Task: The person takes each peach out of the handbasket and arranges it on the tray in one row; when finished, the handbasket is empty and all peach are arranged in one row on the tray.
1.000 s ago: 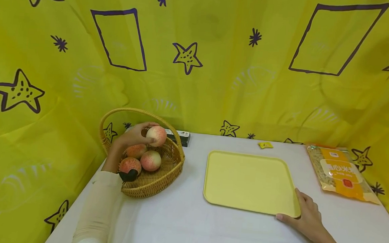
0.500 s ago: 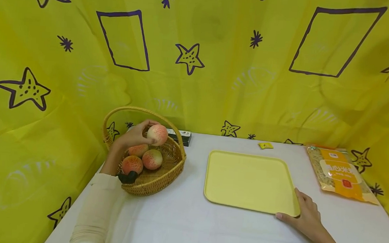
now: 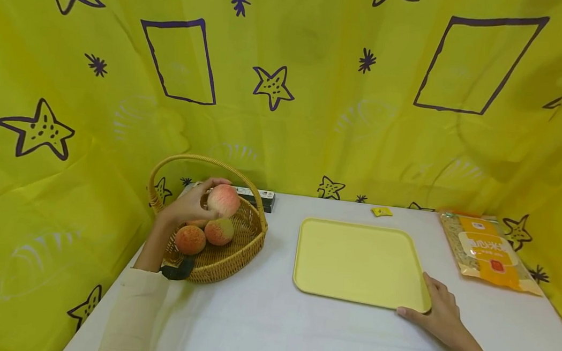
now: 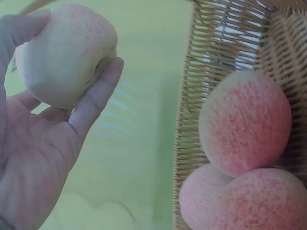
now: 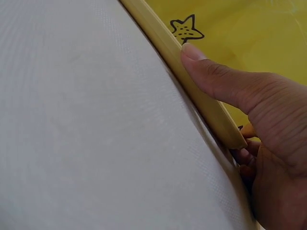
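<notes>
In the head view my left hand (image 3: pixel 189 206) holds a pale pink peach (image 3: pixel 223 200) over the wicker basket (image 3: pixel 237 256), below its arched handle. The left wrist view shows thumb and fingers around that peach (image 4: pixel 69 57), its stem hollow beside one fingertip. Several redder peaches (image 3: pixel 190 240) lie inside the basket, partly covered by the hand. At the table's right, my right hand (image 3: pixel 441 314) grips the near right corner of a yellow tray (image 3: pixel 360 263). Its thumb lies along the front rim and the other fingers bend around the side, as the right wrist view shows.
A dark box with a white top (image 3: pixel 266 200) stands behind the basket. A small yellow packet (image 3: pixel 382 211) lies beyond the tray. To the far right is an orange and clear bag of grain (image 3: pixel 491 253). Yellow patterned cloth (image 3: pixel 312 134) hangs behind the white table.
My left hand has dipped slightly and turned the peach, so a pinker side faces the head camera. The right hand keeps its grip on the tray corner.
</notes>
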A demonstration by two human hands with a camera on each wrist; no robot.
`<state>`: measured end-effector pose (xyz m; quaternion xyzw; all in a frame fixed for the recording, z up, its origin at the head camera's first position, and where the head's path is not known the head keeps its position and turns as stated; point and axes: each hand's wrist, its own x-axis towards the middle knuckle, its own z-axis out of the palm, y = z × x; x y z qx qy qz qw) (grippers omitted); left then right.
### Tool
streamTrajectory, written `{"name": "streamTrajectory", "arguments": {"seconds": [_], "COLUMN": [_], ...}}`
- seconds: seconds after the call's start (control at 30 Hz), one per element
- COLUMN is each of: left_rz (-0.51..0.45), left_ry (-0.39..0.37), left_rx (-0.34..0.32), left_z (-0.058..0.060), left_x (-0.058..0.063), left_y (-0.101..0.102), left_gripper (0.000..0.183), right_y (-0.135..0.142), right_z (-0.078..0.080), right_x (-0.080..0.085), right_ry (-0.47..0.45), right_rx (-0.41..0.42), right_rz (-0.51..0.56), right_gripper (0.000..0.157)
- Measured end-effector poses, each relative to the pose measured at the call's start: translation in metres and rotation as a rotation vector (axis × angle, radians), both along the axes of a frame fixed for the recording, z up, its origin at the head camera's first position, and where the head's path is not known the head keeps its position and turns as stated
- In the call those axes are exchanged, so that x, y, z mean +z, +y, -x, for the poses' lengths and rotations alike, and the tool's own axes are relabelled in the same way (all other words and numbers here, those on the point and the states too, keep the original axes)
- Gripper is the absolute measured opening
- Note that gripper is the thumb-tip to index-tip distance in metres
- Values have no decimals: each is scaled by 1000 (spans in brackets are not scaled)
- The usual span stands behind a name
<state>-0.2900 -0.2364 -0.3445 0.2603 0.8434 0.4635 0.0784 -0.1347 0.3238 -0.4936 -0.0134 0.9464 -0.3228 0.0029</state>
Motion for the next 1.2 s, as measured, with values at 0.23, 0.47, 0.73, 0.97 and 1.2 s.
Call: {"name": "streamTrajectory", "arguments": {"seconds": [0.23, 0.47, 0.73, 0.97, 1.2], "left_rz": [-81, -148, -211, -219, -195], "left_ry": [-55, -25, -84, -87, -82], "left_rx": [-84, -146, -227, -259, -263], "left_z": [-25, -45, -62, -73, -75], "left_x": [3, 3, -3, -6, -10], "left_y": [8, 23, 46, 65, 88], "left_gripper": [76, 76, 74, 75, 77], "right_y": [2, 0, 2, 4, 3], "right_z": [-2, -1, -3, -5, -2], "right_x": [0, 2, 0, 1, 3], "right_ry": [16, 14, 16, 7, -1], "right_rx": [-5, -11, -17, -11, -5], "right_rz": [3, 8, 9, 17, 24], "right_gripper": [110, 112, 110, 109, 108]}}
